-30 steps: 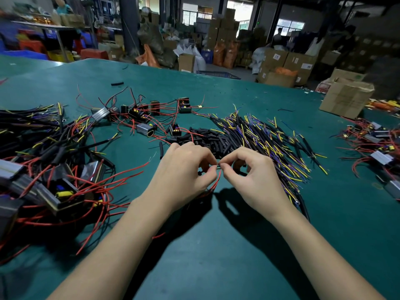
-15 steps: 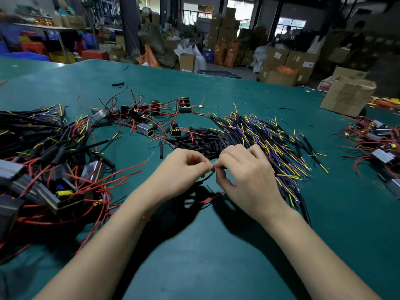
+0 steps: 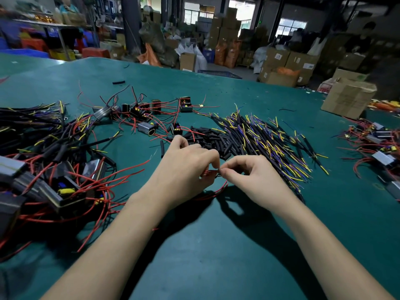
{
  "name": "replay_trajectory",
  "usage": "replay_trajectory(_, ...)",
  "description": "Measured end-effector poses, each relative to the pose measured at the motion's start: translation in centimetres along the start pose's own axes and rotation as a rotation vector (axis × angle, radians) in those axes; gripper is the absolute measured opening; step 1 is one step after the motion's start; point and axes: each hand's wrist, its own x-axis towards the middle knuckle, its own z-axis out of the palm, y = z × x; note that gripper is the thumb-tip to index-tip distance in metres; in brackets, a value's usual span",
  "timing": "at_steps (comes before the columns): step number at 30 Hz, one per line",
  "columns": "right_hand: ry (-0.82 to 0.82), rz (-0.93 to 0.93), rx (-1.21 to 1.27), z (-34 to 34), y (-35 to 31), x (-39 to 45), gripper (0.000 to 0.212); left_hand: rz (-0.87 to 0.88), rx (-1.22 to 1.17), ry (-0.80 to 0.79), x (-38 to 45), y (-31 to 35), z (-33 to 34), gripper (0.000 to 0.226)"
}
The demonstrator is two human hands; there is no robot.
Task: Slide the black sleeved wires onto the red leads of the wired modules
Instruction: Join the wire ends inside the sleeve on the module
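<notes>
Item: whatever the left hand (image 3: 186, 169) and right hand (image 3: 249, 178) pinch between them, too small for us to identify. Item: module heap (image 3: 43, 187), cut by our left edge. Item: far shelves (image 3: 54, 29), blurred.

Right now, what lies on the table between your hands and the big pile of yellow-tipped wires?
In the head view, a heap of short black sleeves lies just beyond the left hand and right hand, beside the wire pile.
</notes>
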Motion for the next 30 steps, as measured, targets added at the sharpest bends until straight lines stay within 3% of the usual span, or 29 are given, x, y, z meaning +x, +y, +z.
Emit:
replay_trajectory(7, -0.073, 0.124, 0.142, -0.58, 0.34, 0.08, 0.015, 0.079, 0.015, 0.039, 0.21, 0.02, 0.27, 0.015)
replay_trajectory(10, -0.089, 0.141, 0.142, -0.72, 0.28, 0.09, 0.017, 0.112, 0.015, 0.066, 0.18, -0.06, 0.42, 0.005)
replay_trajectory(16, -0.053, 0.121, 0.113, -0.83, 0.20, 0.08, 0.013, 0.119, -0.007, 0.088, 0.02, -0.31, 0.61, 0.011)
replay_trajectory(21, -0.013, 0.018, -0.035, -0.59, 0.40, -0.04, 0.014, 0.035, -0.083, 0.030, -0.25, -0.24, 0.27, 0.009)
replay_trajectory(26, 0.033, -0.203, -0.227, -0.42, 0.11, -0.16, 0.012, -0.045, -0.114, -0.046, -0.25, -0.12, 0.23, 0.011)
replay_trajectory(30, 0.051, -0.414, -0.588, -0.07, 0.27, -0.32, 0.007, -0.138, -0.155, -0.073, -0.36, 0.00, 0.63, 0.008)
